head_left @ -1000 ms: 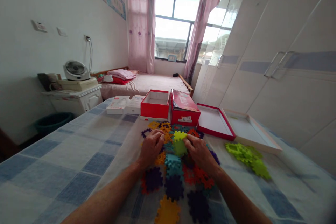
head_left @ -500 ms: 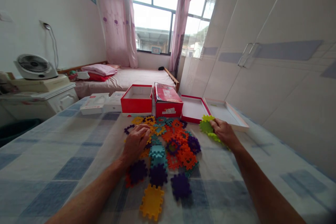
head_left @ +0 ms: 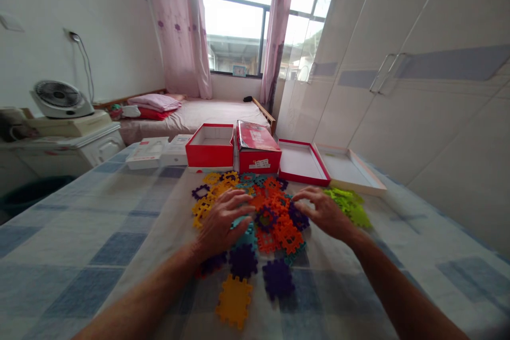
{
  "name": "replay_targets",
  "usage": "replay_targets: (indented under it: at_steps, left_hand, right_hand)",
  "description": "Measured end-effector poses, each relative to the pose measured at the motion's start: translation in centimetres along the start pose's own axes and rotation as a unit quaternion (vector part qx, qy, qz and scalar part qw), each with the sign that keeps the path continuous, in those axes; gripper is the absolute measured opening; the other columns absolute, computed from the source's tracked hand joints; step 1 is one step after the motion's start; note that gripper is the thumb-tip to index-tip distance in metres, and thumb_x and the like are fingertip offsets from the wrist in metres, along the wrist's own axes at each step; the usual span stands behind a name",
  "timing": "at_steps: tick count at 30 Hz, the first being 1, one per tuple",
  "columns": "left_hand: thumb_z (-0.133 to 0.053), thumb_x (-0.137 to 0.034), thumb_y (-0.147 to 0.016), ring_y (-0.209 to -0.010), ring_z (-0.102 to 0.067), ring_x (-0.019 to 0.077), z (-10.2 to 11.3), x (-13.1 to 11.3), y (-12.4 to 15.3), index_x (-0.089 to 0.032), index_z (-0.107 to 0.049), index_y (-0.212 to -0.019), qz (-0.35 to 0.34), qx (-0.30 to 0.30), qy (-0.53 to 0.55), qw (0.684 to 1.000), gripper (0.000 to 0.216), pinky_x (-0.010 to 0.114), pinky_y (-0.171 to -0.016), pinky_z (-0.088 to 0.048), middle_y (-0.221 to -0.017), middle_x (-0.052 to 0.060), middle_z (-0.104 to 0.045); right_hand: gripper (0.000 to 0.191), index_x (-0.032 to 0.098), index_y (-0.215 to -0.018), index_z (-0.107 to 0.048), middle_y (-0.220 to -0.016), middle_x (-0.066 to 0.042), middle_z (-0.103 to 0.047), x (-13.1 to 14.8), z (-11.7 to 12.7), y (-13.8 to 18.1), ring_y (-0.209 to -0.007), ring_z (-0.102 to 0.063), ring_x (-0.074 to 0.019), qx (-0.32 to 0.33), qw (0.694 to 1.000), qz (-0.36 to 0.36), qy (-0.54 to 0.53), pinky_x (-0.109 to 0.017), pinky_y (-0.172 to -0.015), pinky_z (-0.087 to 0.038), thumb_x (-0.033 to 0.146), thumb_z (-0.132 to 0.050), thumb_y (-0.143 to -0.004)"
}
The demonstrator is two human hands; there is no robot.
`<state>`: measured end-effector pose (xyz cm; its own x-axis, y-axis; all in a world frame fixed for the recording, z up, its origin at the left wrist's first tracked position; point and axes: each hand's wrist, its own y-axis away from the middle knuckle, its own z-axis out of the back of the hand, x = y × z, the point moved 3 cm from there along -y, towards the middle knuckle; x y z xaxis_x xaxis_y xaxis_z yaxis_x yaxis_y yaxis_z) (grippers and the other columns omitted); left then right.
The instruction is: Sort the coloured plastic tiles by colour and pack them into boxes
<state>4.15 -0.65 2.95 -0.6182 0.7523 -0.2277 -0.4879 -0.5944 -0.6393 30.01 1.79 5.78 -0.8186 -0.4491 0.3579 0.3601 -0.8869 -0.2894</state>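
My left hand (head_left: 226, 221) is over the pile of toothed plastic tiles, its fingers stretched and apart above yellow tiles (head_left: 202, 208) and light blue tiles (head_left: 244, 227). On the pile's right side, my right hand (head_left: 324, 213) has its fingers bent but apart beside a purple ring tile (head_left: 298, 217); whether they touch it is unclear. Orange tiles (head_left: 289, 238) fill the middle right of the heap. Lime green tiles (head_left: 353, 206) lie in a separate group just beyond my right hand. Nearer me are a solid yellow tile (head_left: 234, 302) and a purple tile (head_left: 279, 279).
Behind the tiles stand an open red box (head_left: 210, 153), a closed red box (head_left: 258, 154), a shallow red-rimmed lid (head_left: 303, 162) and a pale tray (head_left: 350, 167). White boxes (head_left: 147, 152) sit at the left. A checked cloth (head_left: 119, 252) covers the surface.
My right hand has let go of a green tile at the right and moved left to the pile. My left hand has shifted right across the pile, fingers now more spread.
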Motion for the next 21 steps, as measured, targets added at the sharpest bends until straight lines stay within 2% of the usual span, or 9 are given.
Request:
replay_targets:
  at_steps: [3, 7, 9, 11, 14, 16, 19, 21]
  left_hand:
    - [-0.048, -0.031, -0.086, -0.127, -0.039, 0.0221, -0.4, -2.1, -0.1, -0.030, -0.060, -0.115, -0.056, 0.079, -0.001, 0.995, 0.031, 0.046, -0.109, -0.027, -0.128, 0.001, -0.055]
    - [-0.045, -0.031, -0.087, -0.126, -0.040, 0.0213, -0.6, -2.3, -0.1, -0.029, -0.060, -0.114, -0.052, 0.107, -0.009, 0.993, 0.031, 0.046, -0.109, -0.027, -0.132, 0.002, -0.052]
    - [-0.043, -0.032, -0.088, -0.125, -0.041, 0.0214, -0.6, -1.6, -0.1, -0.028, -0.063, -0.108, -0.032, 0.105, -0.027, 0.994, 0.029, 0.046, -0.108, -0.027, -0.129, 0.002, -0.054]
    - [-0.042, -0.034, -0.089, -0.122, -0.044, 0.0220, -0.5, -0.8, -0.1, -0.026, -0.066, -0.098, -0.001, 0.096, -0.049, 0.994, 0.027, 0.047, -0.107, -0.027, -0.121, 0.003, -0.059]
    - [-0.043, -0.034, -0.089, -0.112, -0.051, 0.0226, -0.3, 0.1, -0.2, -0.023, -0.067, -0.082, 0.046, 0.076, -0.071, 0.994, 0.028, 0.050, -0.105, -0.029, -0.104, 0.004, -0.066]
    - [-0.043, -0.033, -0.089, -0.108, -0.053, 0.0227, -0.2, 0.4, -0.3, -0.022, -0.067, -0.079, 0.068, 0.059, -0.077, 0.993, 0.028, 0.051, -0.104, -0.029, -0.098, 0.004, -0.067]
    - [-0.044, -0.032, -0.088, -0.111, -0.051, 0.0230, -0.5, 0.5, -0.2, -0.023, -0.065, -0.098, 0.077, 0.044, -0.063, 0.994, 0.025, 0.047, -0.102, -0.034, -0.107, 0.005, -0.064]
    - [-0.046, -0.033, -0.087, -0.116, -0.048, 0.0231, -0.8, 0.4, 0.0, -0.023, -0.058, -0.115, 0.068, 0.047, -0.037, 0.996, 0.032, 0.044, -0.102, -0.036, -0.116, 0.005, -0.061]
  right_hand:
    - [0.018, 0.024, -0.091, -0.069, -0.094, -0.004, -0.063, 3.8, -2.6, -0.4, -0.093, -0.055, -0.0173, 0.057, 0.996, 0.068, -0.027, -0.032, -0.087, -0.041, 0.030, -0.054, -0.083]
    - [0.025, 0.027, -0.107, -0.065, -0.117, -0.005, -0.057, 5.5, -4.6, -1.2, -0.108, -0.050, -0.0189, 0.043, 0.995, 0.091, -0.007, -0.035, -0.093, -0.037, 0.029, -0.053, -0.085]
    - [0.027, 0.030, -0.110, -0.063, -0.123, -0.004, -0.054, 5.4, -5.1, -1.6, -0.112, -0.047, -0.0202, 0.035, 0.997, 0.073, 0.010, -0.038, -0.095, -0.035, 0.033, -0.050, -0.087]
    - [0.025, 0.031, -0.105, -0.065, -0.121, -0.004, -0.055, 4.9, -5.2, -1.7, -0.113, -0.046, -0.0221, 0.012, 0.999, 0.032, 0.037, -0.042, -0.093, -0.034, 0.037, -0.047, -0.088]
    - [0.023, 0.028, -0.098, -0.066, -0.121, -0.007, -0.054, 4.3, -5.0, -1.6, -0.115, -0.044, -0.0249, -0.029, 0.996, -0.022, 0.076, -0.044, -0.090, -0.034, 0.036, -0.048, -0.087]
    - [0.020, 0.025, -0.094, -0.066, -0.124, -0.008, -0.052, 4.3, -4.9, -1.4, -0.117, -0.043, -0.0251, -0.043, 0.994, -0.026, 0.093, -0.043, -0.090, -0.034, 0.032, -0.049, -0.086]
    - [0.017, 0.023, -0.090, -0.065, -0.124, -0.008, -0.052, 5.1, -4.8, -1.4, -0.119, -0.040, -0.0255, -0.041, 0.994, 0.000, 0.099, -0.044, -0.093, -0.032, 0.033, -0.053, -0.084]
    - [0.022, 0.025, -0.097, -0.065, -0.123, -0.007, -0.053, 5.8, -5.0, -1.4, -0.119, -0.040, -0.0254, -0.022, 0.997, 0.028, 0.075, -0.044, -0.095, -0.030, 0.038, -0.057, -0.081]
